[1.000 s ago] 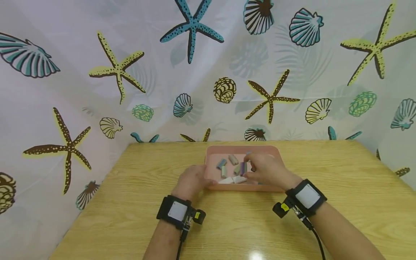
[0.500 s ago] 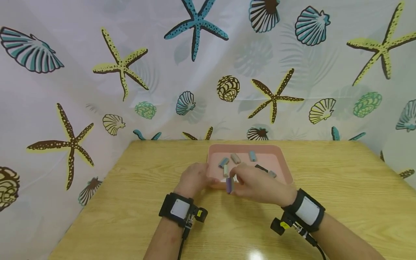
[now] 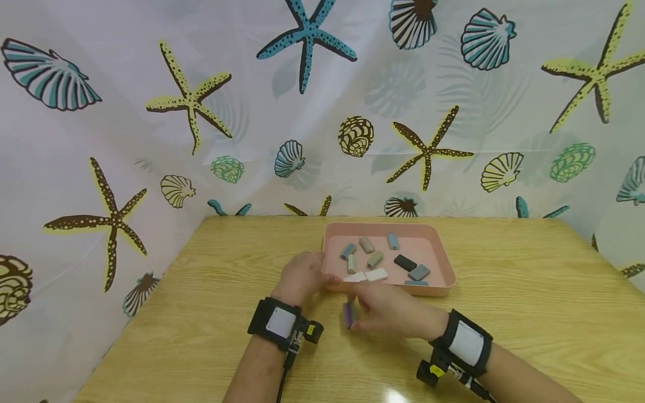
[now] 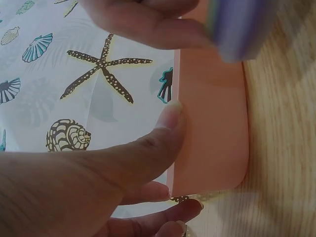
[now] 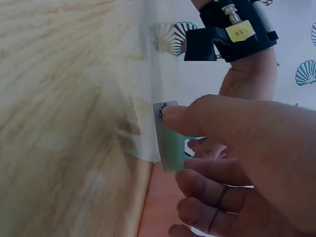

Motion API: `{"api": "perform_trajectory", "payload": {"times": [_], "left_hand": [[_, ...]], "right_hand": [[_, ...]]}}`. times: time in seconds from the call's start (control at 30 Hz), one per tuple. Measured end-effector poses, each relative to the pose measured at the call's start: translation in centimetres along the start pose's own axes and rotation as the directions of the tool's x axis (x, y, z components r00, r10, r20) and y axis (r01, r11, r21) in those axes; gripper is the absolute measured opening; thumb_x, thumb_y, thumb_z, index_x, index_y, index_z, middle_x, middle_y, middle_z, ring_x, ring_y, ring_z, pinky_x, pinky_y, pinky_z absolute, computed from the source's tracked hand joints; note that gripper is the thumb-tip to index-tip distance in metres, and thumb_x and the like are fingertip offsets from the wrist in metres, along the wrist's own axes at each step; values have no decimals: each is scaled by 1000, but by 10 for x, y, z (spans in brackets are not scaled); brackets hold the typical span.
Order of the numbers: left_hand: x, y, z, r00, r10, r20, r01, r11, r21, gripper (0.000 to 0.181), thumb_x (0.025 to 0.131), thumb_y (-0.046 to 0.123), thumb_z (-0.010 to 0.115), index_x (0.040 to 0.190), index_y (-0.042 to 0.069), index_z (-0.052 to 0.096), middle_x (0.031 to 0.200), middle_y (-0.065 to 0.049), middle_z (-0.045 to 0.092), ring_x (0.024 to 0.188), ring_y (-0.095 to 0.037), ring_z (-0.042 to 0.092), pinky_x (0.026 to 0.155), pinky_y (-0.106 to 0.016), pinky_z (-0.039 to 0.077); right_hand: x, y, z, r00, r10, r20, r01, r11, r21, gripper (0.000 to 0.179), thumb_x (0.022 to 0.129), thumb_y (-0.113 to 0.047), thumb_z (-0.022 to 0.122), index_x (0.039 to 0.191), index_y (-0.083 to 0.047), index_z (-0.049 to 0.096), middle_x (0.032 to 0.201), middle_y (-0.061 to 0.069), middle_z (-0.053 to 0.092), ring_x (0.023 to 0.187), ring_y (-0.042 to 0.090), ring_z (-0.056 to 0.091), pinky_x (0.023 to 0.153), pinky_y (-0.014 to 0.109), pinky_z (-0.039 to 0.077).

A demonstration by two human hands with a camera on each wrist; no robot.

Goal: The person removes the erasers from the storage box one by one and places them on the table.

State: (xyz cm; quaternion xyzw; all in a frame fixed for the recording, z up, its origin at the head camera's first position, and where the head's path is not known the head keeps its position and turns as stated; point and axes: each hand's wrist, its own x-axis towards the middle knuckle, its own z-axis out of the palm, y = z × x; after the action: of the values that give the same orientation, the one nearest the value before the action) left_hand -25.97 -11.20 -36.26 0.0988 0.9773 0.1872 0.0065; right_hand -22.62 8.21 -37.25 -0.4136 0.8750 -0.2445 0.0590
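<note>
My right hand (image 3: 395, 312) pinches a small rectangular block (image 3: 348, 315), eraser-like, between thumb and fingers. One side of the block is purple; another, seen in the right wrist view, is pale green with small purple marks at one end. It is held just in front of a shallow pink tray (image 3: 444, 260), low over the table; whether it touches the wood I cannot tell. My left hand (image 3: 300, 275) grips the tray's near left corner, its thumb on the rim of the pink wall (image 4: 212, 123) and its fingers around the outer side.
Inside the tray lie several small blocks, among them a black one (image 3: 405, 262), a grey one (image 3: 419, 272), an olive one (image 3: 375, 258), a white one (image 3: 376, 274) and a blue one (image 3: 393, 242). A wooden table (image 3: 514, 280) reaches back to a patterned cloth (image 3: 312, 129).
My right hand has lifted the purple-and-green block out of the tray and brought it toward me, slightly left, down near the table. The left hand has stayed on the tray's corner.
</note>
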Motion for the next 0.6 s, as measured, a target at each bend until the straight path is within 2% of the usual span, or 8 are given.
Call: {"api": "perform_trajectory", "payload": {"times": [0.07,0.2,0.3,0.6], "left_hand": [[0,1,0,1000,-7,5,7,1000,-1,41,76,37,73,99,6,61,78,1,56,70,-16,48,61,-30,40],[0,1,0,1000,-23,5,23,1000,0,42,75,38,73,100,6,61,78,1,56,70,-16,48,60,-30,39],[0,1,0,1000,-29,4,29,1000,3,43,75,39,73,101,6,61,78,1,56,70,-16,48,59,-29,39],[1,0,2,1000,-29,-3,29,1000,0,43,75,39,73,100,7,61,79,2,57,70,-15,49,59,-29,40]], "right_hand": [[1,0,4,1000,-19,-1,19,1000,9,66,72,-9,70,127,-30,39,85,-3,56,62,7,49,51,22,40],[1,0,10,999,-31,22,32,999,-4,41,70,-11,71,105,-23,53,77,-3,54,62,6,48,53,23,40],[0,0,12,998,-6,63,5,1000,2,25,72,-17,71,90,-19,55,70,-2,52,57,5,46,49,22,38],[-5,1,13,993,58,103,-60,998,18,36,74,-26,74,101,-14,54,67,-3,52,56,4,47,47,22,37]]}}
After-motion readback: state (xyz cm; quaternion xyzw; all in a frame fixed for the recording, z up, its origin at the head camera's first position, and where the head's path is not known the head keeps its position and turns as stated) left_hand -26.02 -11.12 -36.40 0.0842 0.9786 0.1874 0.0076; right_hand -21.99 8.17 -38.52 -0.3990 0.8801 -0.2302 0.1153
